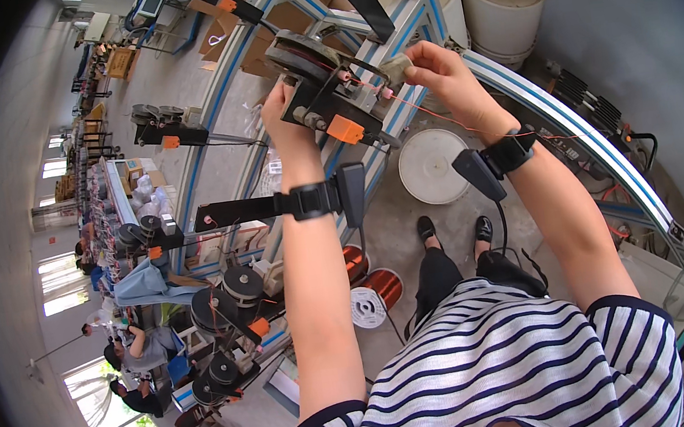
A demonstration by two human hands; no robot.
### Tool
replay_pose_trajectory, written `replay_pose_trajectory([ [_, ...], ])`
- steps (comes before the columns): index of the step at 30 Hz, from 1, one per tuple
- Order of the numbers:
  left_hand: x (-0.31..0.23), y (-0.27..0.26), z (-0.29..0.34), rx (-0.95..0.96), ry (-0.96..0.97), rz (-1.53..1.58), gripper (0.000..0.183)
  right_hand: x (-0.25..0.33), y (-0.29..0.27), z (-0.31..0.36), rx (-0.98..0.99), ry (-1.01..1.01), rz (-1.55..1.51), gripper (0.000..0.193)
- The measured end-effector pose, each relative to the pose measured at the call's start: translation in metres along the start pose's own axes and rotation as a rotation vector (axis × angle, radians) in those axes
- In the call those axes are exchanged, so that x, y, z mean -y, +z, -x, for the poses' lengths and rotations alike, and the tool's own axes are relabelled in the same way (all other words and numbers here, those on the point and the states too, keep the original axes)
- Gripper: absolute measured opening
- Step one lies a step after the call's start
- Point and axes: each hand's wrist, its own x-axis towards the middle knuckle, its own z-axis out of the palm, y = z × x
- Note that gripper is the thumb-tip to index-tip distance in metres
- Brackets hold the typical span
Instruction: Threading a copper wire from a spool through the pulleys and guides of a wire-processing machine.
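Note:
Ahead of me, a wire tensioner with a dark grooved wheel [299, 58], a black bracket [327, 103] and an orange tab [344, 129] is fixed to the frame. My left hand [286, 118] reaches up to the bracket's left side, its fingers mostly hidden behind it. On the other side my right hand [440, 73] pinches a small pale pad [397, 68], perhaps felt, between thumb and fingers. Thin red wire [423, 105] runs from the wheel past small pink guides [387, 93] and under my right hand toward the right. Both wrists carry black strapped devices.
A blue-edged aluminium frame [567, 100] curves around the work. White drums [504, 1] stand behind it, and a round white lid [434, 166] lies below. Copper wire spools [381, 290] sit on the floor by my feet. More tensioners [229, 300] line the left; two people [141, 349] sit farther off.

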Motion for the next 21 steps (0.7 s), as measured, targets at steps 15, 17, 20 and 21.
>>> replay_pose_trajectory([
  [15, 0.007, 0.084, 0.13, -0.001, 0.112, -0.298, 0.027, 0.019, 0.03, 0.079, -0.076, -0.203, 0.391, 0.028],
  [17, 0.011, 0.083, 0.13, 0.0, 0.15, -0.279, 0.024, 0.017, 0.025, 0.081, -0.094, -0.112, 0.238, 0.023],
  [20, 0.008, 0.076, 0.134, 0.033, 0.118, -0.244, 0.022, 0.02, 0.021, 0.082, -0.102, -0.022, 0.092, 0.019],
  [21, 0.006, 0.074, 0.135, 0.034, 0.115, -0.247, 0.022, 0.023, 0.022, 0.082, -0.104, -0.02, 0.089, 0.019],
])
